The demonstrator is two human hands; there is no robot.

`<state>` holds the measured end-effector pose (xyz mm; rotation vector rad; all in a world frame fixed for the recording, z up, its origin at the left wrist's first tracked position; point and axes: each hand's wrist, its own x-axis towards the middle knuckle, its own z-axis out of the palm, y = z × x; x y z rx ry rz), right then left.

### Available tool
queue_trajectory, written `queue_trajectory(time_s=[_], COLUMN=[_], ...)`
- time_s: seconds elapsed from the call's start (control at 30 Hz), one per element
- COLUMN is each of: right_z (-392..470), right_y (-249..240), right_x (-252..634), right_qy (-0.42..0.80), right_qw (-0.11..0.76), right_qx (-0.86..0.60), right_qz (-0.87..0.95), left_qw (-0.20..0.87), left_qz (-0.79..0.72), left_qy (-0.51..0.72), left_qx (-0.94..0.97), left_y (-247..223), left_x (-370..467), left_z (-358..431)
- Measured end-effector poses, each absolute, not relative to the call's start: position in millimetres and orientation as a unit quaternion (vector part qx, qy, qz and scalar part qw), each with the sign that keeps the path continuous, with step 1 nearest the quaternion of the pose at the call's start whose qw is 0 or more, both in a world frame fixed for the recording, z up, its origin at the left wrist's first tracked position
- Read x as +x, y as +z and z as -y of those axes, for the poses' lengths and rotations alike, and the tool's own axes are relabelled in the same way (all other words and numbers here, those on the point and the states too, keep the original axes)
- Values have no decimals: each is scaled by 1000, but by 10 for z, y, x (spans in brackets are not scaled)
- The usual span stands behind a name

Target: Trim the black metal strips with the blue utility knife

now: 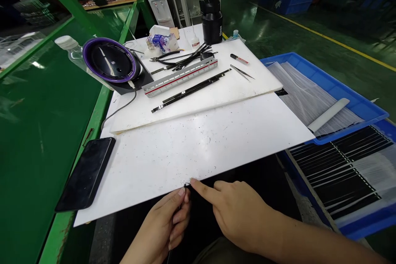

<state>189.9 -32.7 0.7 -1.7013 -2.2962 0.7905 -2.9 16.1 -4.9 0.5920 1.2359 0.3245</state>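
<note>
My left hand [170,222] is closed in a pinch at the near edge of the white board. Between its thumb and fingertips is a thin black strip [187,185], its short end poking out at the top. A dark thin length shows below the hand, mostly hidden. My right hand [238,210] comes from the right with the index finger stretched out, its tip beside the strip's end. Whether that fingertip touches the strip I cannot tell. The other right fingers are curled and partly hidden, and nothing shows in them. Tiny dark specks lie on the white board [198,144] ahead.
A foam slab [247,82] bears black strips [192,90], a grey triangular scale ruler [182,77], tweezers [243,72] and a marker-like pen [239,58]. A phone [86,175] and a purple-rimmed fan [109,60] stand left. Blue trays [371,107] are right; a black bottle [212,20] stands behind.
</note>
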Motion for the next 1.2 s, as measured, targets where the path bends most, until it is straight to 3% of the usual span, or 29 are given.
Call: queue_trajectory(time_s=[0.93, 1.2], right_z=[322, 361], right_y=[-35, 12], right_x=[1768, 1640], right_qy=[204, 188], right_qw=[63, -6], right_qx=[-585, -592], right_qz=[783, 784], left_qw=[750, 764], left_qz=[-593, -573], left_qy=[150, 170], left_qx=[252, 245], left_y=[-72, -62], left_x=[1, -12], left_z=[-125, -116])
